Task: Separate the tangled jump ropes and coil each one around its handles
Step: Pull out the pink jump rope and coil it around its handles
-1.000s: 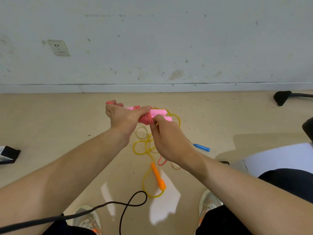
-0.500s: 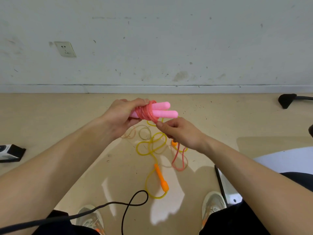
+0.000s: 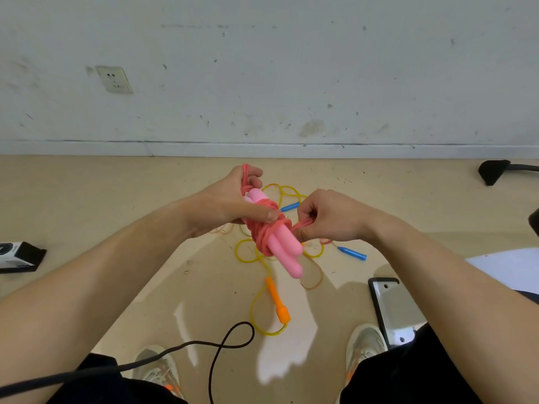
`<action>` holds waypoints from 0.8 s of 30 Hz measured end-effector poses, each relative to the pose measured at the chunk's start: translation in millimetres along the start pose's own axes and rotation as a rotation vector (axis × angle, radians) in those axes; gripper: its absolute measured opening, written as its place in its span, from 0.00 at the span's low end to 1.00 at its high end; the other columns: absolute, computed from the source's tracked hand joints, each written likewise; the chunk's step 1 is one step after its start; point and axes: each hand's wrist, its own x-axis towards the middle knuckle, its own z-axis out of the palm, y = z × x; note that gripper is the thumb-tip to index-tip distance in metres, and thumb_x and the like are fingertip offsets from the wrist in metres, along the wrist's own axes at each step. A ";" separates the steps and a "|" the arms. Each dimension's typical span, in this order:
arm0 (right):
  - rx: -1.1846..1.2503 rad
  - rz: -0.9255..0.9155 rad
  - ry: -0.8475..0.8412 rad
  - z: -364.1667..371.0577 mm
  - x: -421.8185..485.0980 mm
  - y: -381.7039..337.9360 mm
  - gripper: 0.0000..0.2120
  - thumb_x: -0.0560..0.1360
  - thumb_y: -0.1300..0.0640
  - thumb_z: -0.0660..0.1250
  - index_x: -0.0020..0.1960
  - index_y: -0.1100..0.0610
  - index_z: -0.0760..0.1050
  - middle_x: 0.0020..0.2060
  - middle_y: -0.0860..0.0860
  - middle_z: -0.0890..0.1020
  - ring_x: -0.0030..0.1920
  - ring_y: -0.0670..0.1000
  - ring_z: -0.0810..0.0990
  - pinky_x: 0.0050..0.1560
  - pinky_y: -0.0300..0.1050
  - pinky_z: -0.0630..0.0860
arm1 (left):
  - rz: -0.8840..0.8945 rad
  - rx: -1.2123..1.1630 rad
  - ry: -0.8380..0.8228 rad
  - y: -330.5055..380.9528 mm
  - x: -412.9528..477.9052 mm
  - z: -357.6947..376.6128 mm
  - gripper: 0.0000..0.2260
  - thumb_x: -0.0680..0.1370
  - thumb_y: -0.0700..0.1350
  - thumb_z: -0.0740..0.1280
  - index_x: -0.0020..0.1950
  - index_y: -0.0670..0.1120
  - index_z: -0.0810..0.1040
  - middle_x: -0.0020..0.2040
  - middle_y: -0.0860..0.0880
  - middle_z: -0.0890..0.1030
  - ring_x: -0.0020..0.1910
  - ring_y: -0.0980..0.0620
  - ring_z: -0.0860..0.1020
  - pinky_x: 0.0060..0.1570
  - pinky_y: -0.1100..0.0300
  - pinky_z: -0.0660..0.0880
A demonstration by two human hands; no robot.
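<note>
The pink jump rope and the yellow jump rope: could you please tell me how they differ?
The pink jump rope is wound tightly around its paired handles; the yellow jump rope sprawls in loose loops. The pink one is held in the left hand and right hand; the yellow one lies on the floor. Both have thin cords.

Single head-mounted wide-angle view faces forward and down, close above the floor (image 3: 87, 214) toward the wall (image 3: 291, 68).

Left hand (image 3: 230, 205), right hand (image 3: 329, 217) on pink rope (image 3: 269, 231) (yellow rope (image 3: 269, 333) underneath)
</note>
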 end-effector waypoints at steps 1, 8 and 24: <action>-0.045 -0.003 0.016 0.8 0.2 -0.3 0.24 0.64 0.41 0.77 0.30 0.57 0.68 0.27 0.49 0.67 0.29 0.48 0.64 0.32 0.44 0.64 | 0.023 0.076 0.002 0.8 0.0 -0.4 0.49 0.52 0.55 0.79 0.71 0.51 0.64 0.58 0.54 0.71 0.52 0.63 0.76 0.43 0.68 0.76; 0.048 -0.073 -0.024 6.2 3.2 -5.9 0.12 0.71 0.52 0.76 0.34 0.55 0.77 0.30 0.49 0.73 0.33 0.47 0.71 0.37 0.44 0.69 | 0.058 0.276 -0.090 3.7 -2.8 3.9 0.46 0.59 0.46 0.80 0.73 0.51 0.61 0.60 0.53 0.68 0.52 0.57 0.75 0.46 0.59 0.80; 0.117 0.139 0.080 6.5 -0.1 -24.1 0.21 0.71 0.53 0.75 0.29 0.54 0.66 0.24 0.48 0.64 0.25 0.47 0.61 0.29 0.42 0.61 | 0.104 0.447 -0.024 -8.2 7.3 4.9 0.53 0.52 0.59 0.78 0.72 0.53 0.59 0.58 0.55 0.66 0.53 0.55 0.73 0.45 0.65 0.74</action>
